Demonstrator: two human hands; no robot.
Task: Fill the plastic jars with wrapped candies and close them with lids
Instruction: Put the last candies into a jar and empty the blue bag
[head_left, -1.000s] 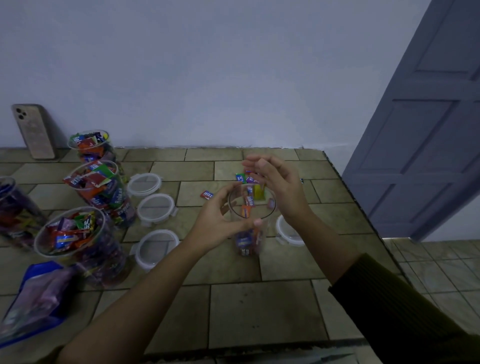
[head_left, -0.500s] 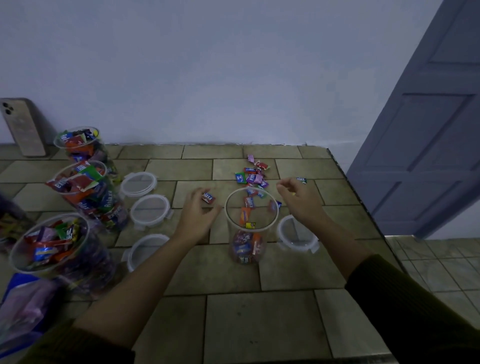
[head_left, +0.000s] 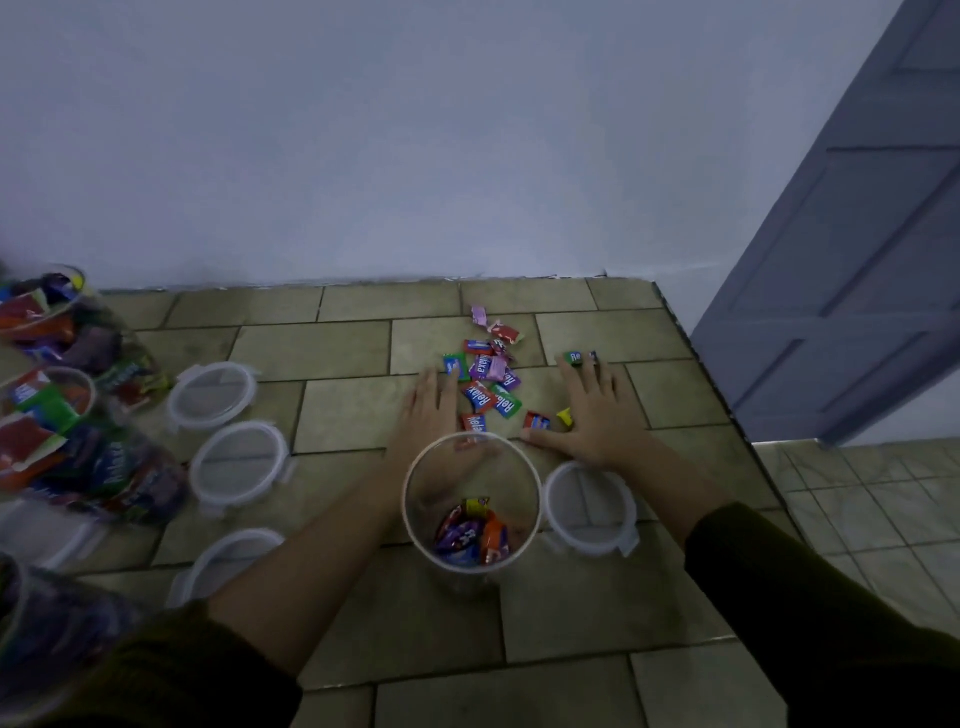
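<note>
A clear plastic jar (head_left: 415, 514) stands open on the tiled surface in front of me, with a few wrapped candies (head_left: 470, 535) at its bottom. Beyond it lies a loose pile of wrapped candies (head_left: 488, 371). My left hand (head_left: 428, 410) lies flat on the tiles left of the pile, fingers straight, partly seen through the jar. My right hand (head_left: 597, 410) lies flat to the pile's right, its fingertips at a green candy (head_left: 573, 357). A red candy (head_left: 536, 420) and a yellow one (head_left: 564, 417) sit by its thumb. A clear lid (head_left: 589, 512) lies right of the jar.
Several jars filled with candies (head_left: 78, 447) crowd the left side. Three clear lids (head_left: 239, 465) lie between them and the open jar. The tiled surface ends at a dark edge (head_left: 727, 410) on the right, with a grey door (head_left: 857, 249) beyond. A wall runs along the back.
Both hands have left the jar and reached forward, now lying flat on either side of the candy pile. My view has tilted down and moved closer.
</note>
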